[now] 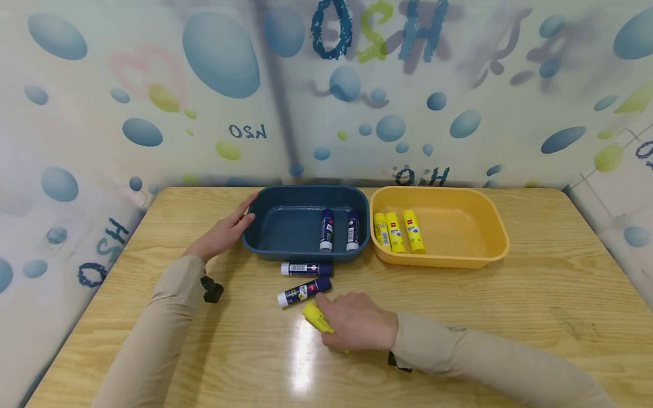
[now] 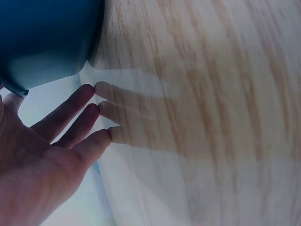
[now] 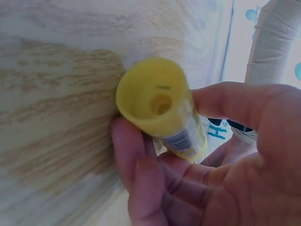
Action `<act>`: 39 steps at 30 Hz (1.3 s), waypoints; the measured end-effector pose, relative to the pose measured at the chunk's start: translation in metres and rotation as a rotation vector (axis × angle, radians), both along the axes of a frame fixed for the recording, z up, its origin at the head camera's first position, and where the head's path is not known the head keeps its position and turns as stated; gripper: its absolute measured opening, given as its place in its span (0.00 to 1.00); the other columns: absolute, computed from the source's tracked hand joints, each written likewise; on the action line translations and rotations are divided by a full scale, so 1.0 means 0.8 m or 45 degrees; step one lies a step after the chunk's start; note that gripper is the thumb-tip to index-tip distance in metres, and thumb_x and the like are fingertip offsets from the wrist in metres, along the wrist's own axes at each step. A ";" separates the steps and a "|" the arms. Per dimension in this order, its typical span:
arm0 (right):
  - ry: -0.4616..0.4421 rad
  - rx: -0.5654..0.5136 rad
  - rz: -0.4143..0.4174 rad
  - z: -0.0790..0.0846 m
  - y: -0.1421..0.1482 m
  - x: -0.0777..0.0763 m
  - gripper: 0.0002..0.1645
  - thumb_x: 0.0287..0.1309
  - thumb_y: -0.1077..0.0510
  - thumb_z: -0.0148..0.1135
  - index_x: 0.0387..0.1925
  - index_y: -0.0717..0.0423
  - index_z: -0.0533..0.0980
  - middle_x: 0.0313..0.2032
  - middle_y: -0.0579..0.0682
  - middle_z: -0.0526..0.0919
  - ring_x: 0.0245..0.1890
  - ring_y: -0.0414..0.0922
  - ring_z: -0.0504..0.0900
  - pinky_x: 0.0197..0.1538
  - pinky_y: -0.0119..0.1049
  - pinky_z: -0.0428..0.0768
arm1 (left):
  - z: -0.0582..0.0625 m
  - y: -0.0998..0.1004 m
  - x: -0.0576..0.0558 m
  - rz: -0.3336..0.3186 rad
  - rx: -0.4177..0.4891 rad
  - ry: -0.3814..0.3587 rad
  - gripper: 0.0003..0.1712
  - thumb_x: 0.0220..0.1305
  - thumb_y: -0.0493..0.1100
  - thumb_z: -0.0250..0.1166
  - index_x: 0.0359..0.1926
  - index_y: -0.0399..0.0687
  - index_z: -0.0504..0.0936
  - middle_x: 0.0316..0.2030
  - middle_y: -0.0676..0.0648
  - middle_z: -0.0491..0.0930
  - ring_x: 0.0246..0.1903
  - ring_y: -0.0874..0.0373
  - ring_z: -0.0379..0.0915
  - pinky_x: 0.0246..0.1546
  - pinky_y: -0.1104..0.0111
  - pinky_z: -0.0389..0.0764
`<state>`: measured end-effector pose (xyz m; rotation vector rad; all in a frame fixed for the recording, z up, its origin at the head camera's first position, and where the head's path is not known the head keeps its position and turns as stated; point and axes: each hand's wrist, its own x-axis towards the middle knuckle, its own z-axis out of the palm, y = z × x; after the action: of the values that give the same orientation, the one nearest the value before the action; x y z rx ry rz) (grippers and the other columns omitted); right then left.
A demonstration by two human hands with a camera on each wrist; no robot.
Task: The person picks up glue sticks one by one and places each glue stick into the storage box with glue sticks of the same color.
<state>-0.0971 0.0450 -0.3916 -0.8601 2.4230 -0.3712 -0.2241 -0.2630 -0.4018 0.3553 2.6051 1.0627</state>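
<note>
My right hand (image 1: 359, 322) grips a yellow glue stick (image 1: 317, 317) just over the front middle of the table. In the right wrist view the hollow end of this glue stick (image 3: 155, 94) faces the camera, with thumb and fingers round its body. My left hand (image 1: 220, 233) lies at the left end of the dark blue bin (image 1: 257, 241), thumb at the rim. Its fingers (image 2: 70, 113) are spread and nearly straight, fingertips at the tabletop. Two dark blue glue sticks with white ends, one level (image 1: 306, 269) and one slanted (image 1: 304, 292), lie in front of the blue bin.
Two dark blue glue sticks (image 1: 327, 229) stand out on the right side of the blue bin's floor. The yellow bin (image 1: 439, 260) beside it holds three yellow glue sticks (image 1: 414, 231) at its left. A patterned wall covering (image 1: 306, 124) rises behind the wooden table (image 1: 510, 317).
</note>
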 end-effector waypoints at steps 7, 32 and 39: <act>0.026 -0.029 0.016 0.006 0.008 -0.002 0.24 0.56 0.51 0.67 0.52 0.48 0.70 0.25 0.42 0.73 0.23 0.40 0.71 0.26 0.33 0.71 | -0.002 0.000 -0.001 0.004 -0.001 0.006 0.34 0.77 0.60 0.38 0.77 0.69 0.36 0.75 0.42 0.39 0.69 0.36 0.47 0.65 0.41 0.48; 0.107 -0.238 -0.014 0.026 0.049 -0.019 0.20 0.57 0.54 0.66 0.47 0.47 0.68 0.26 0.40 0.72 0.23 0.40 0.71 0.26 0.32 0.71 | 0.002 0.001 -0.002 -0.006 0.007 -0.020 0.34 0.78 0.55 0.38 0.77 0.65 0.35 0.75 0.40 0.37 0.70 0.35 0.44 0.65 0.41 0.48; 0.064 -0.236 -0.082 0.036 0.063 -0.022 0.22 0.58 0.54 0.66 0.52 0.47 0.68 0.25 0.41 0.74 0.22 0.40 0.72 0.27 0.33 0.71 | 0.003 0.001 0.000 -0.004 0.005 -0.012 0.34 0.78 0.57 0.38 0.77 0.67 0.36 0.75 0.41 0.38 0.70 0.36 0.44 0.66 0.41 0.46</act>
<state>-0.1146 0.0951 -0.3632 -0.8802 2.4959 -0.6130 -0.2242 -0.2622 -0.3990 0.3544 2.5936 1.0666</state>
